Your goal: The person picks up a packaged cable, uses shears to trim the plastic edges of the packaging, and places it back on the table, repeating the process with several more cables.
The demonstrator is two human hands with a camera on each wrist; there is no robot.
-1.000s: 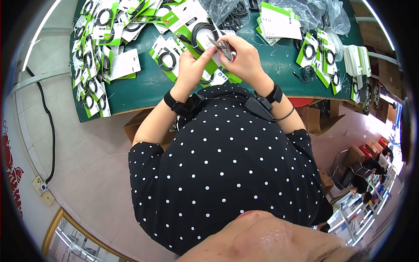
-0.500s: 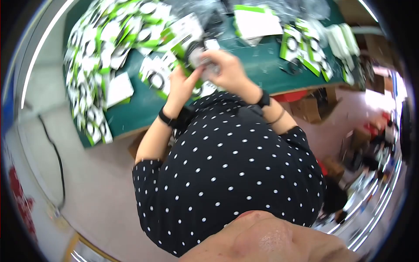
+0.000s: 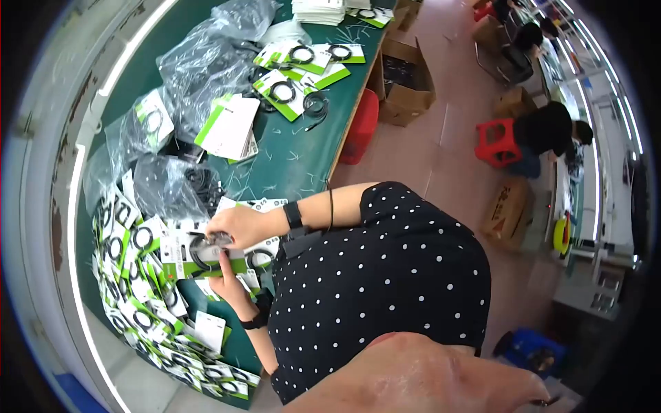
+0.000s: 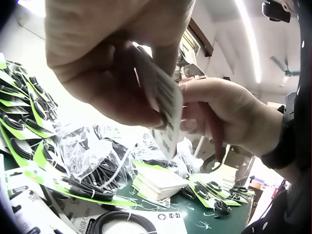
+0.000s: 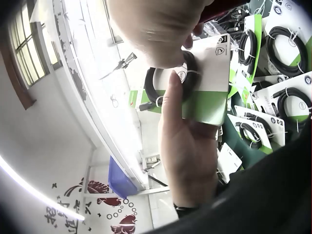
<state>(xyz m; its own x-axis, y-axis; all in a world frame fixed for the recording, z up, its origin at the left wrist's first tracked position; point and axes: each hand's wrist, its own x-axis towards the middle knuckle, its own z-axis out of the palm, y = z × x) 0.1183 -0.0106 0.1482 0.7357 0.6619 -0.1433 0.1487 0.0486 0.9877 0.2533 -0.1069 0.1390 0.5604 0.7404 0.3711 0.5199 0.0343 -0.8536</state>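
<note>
In the head view my left hand (image 3: 231, 286) pinches a white and green cable card (image 3: 180, 253). A coiled black cable (image 5: 150, 85) is tied to that card with a pale tie, and the left thumb presses on it in the right wrist view. My right hand (image 3: 241, 226) grips a pair of pliers (image 3: 221, 239) with metal jaws, right beside the coil. Their red handle (image 4: 214, 129) shows under the right fingers in the left wrist view. The card appears nearly edge-on there, between both hands.
Many carded cables (image 3: 148, 316) are heaped on the green table (image 3: 313, 148) by the left hand. Clear plastic bags (image 3: 206, 76), a stack of white cards (image 3: 231, 131) and more carded cables (image 3: 282, 89) lie beyond. A red stool (image 3: 361, 131) and cardboard box (image 3: 406, 86) stand beside the table.
The head view has swung round, so the table now lies at the left. Both hands keep hold of the card and pliers, close together throughout.
</note>
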